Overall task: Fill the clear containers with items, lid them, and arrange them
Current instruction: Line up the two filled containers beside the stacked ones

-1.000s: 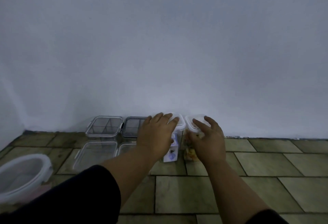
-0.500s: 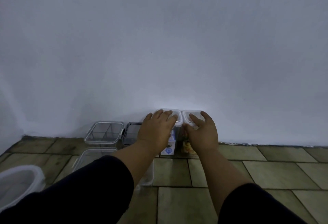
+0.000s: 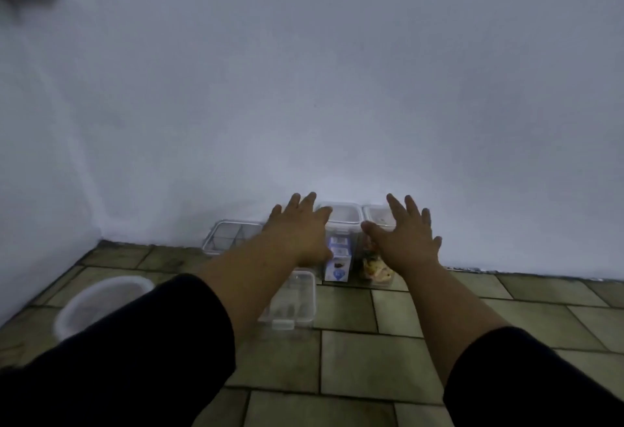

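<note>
A pale bare wall [image 3: 337, 88] fills most of my view, meeting a tiled floor [image 3: 364, 359] low in the picture. At far left a white round tub [image 3: 101, 301] sits on the tiles. Further in, a clear divided box [image 3: 226, 235] stands against the wall, and nearer me a flat clear box [image 3: 297, 298] with a latch lies partly under the left forearm.

The left hand [image 3: 299, 234] is spread flat, fingers straight, gripping nothing, just beside the tall container of blue-and-white cartons [image 3: 339, 257]. I cannot tell whether it touches it. That container wears a white lid [image 3: 339, 215] and stands side by side with a second lidded tall container [image 3: 374, 267] holding yellowish packets, both at the wall. The right hand [image 3: 403, 240] is also splayed and empty, over the second container's right side.

I judge these two filled and placed. They look rigid, smooth and fairly light, tall enough to tip, so I would hold them low on the side walls, not by the lids. The flat box likely wants a two-handed hold at its short ends.
</note>
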